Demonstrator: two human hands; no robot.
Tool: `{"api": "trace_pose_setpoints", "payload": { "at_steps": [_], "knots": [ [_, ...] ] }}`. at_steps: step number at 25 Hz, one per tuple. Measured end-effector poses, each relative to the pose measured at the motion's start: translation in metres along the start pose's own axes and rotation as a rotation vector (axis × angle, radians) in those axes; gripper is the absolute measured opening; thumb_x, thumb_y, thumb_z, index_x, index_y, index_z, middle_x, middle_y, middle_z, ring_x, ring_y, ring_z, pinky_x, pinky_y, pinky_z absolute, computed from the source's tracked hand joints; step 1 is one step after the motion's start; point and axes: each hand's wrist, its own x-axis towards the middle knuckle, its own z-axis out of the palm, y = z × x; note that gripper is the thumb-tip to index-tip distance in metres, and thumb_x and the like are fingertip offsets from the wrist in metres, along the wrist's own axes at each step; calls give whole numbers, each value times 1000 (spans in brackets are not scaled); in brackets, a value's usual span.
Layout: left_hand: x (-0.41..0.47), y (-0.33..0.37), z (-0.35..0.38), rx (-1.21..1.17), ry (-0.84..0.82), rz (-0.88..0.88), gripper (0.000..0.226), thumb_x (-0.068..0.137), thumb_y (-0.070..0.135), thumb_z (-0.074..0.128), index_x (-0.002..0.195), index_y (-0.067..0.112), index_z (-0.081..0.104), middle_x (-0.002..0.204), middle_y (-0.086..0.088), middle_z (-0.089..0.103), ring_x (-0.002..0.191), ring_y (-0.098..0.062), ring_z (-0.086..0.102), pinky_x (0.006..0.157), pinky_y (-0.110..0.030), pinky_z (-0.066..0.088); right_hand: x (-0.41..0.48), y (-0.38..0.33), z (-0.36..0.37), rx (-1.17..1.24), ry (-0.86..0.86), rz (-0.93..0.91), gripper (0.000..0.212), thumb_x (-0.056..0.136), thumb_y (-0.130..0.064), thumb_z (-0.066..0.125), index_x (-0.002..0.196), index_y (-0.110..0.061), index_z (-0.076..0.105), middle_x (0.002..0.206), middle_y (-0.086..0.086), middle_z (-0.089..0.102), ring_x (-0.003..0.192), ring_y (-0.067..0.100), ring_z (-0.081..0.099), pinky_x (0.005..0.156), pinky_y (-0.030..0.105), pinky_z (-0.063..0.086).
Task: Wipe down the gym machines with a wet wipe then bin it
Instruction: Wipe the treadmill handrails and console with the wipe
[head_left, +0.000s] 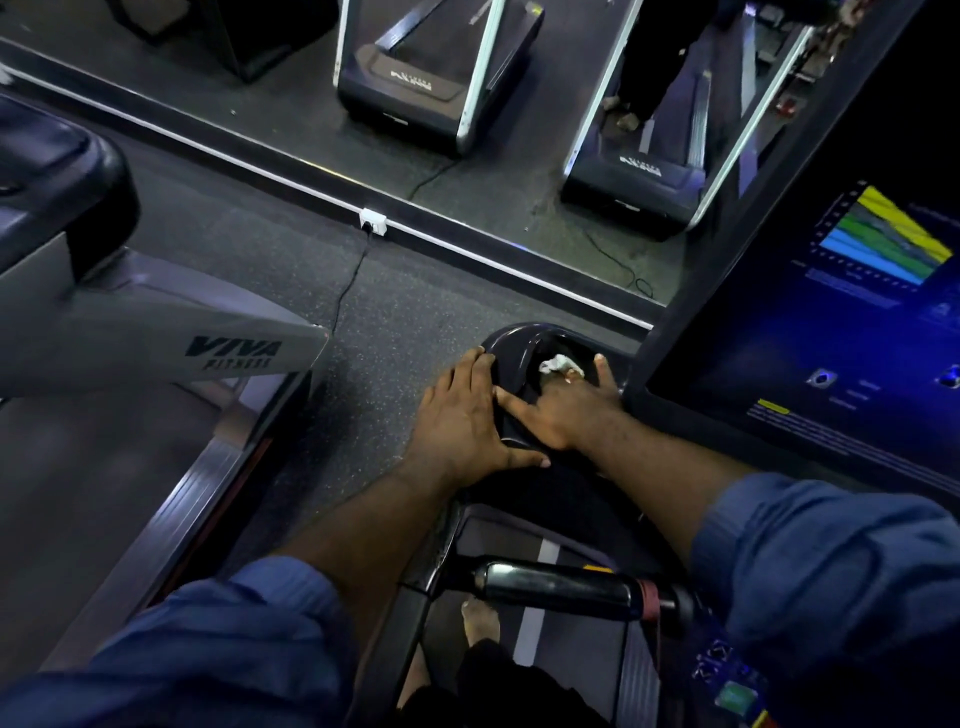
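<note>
Left hand (467, 415) flat on cup holder (511, 338) rim, my right hand (566, 410) clutching wet wipe (556, 362); bunched, it may skip corners.

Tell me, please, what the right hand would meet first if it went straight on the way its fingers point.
Probably the far wall of the glossy black cup-holder recess, just beyond the crumpled white wet wipe the right hand holds; depth is unclear.

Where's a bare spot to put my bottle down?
The speckled floor between the VIVA treadmill and the cup holder is bare, apart from a thin cable. The cup holder is crowded: the left hand, the right hand and the wipe cover it.
</note>
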Motion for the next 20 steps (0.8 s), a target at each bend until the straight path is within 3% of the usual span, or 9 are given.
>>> {"api": "trace_pose_setpoints", "payload": {
  "at_steps": [2,4,6,8,10,13,14,16,20],
  "knots": [
    [-2,1,-2,-8,-14,-4,147,50,92,75,162,18,15,171,-2,16,155,-26,21,126,-51,27,-3,-14,-19,-19,-167,88,121,77,-94,-11,162,-20,33,171,7,25,161,24,8,123,60,-15],
    [-4,3,-2,-21,-38,-24,147,51,91,76,162,19,12,172,-2,14,157,-25,17,127,-51,23,-3,-17,-31,-25,-183,129,118,78,-95,-8,160,-23,37,168,8,31,160,26,15,125,59,-8],
    [-5,4,-4,0,-51,-29,149,50,93,75,163,21,9,172,-2,13,158,-25,15,128,-52,22,-2,-15,-35,2,-122,107,115,79,-96,-2,157,-24,43,165,9,38,155,29,30,126,56,11],
    [-3,1,-2,7,-45,-28,150,49,95,72,162,20,9,172,-3,14,158,-26,17,127,-52,23,-5,-10,-22,12,-5,59,110,85,-93,4,148,-19,55,154,14,52,140,34,50,115,51,38],
    [-3,3,-4,39,-32,-16,149,50,96,70,162,17,12,171,-4,17,156,-26,21,127,-50,24,-11,-9,7,109,217,84,101,90,-89,16,136,-11,60,136,18,60,121,38,59,102,48,49],
    [-4,7,-9,99,-12,10,141,54,91,72,160,15,19,166,-6,29,151,-25,31,123,-47,28,-16,-11,45,539,557,57,62,93,-69,54,117,-12,59,117,15,61,109,37,61,96,47,51],
    [-5,8,-12,101,-11,10,140,52,90,74,158,15,22,162,-6,34,148,-26,35,121,-47,31,-14,-8,49,689,591,36,45,95,-51,65,116,-12,61,117,15,63,109,37,62,95,44,50],
    [-9,9,-20,39,-21,-19,139,49,88,78,155,16,25,156,-6,41,144,-27,40,118,-48,36,-12,0,50,873,621,15,23,96,-17,67,119,-13,65,119,12,70,111,33,65,91,29,47],
    [-47,-4,-28,-232,-24,-111,122,68,56,92,159,11,24,158,-11,37,146,-29,37,120,-36,30,-42,4,66,823,680,-258,36,94,3,63,122,-17,76,118,5,77,108,20,71,90,1,39]
  ]
}}
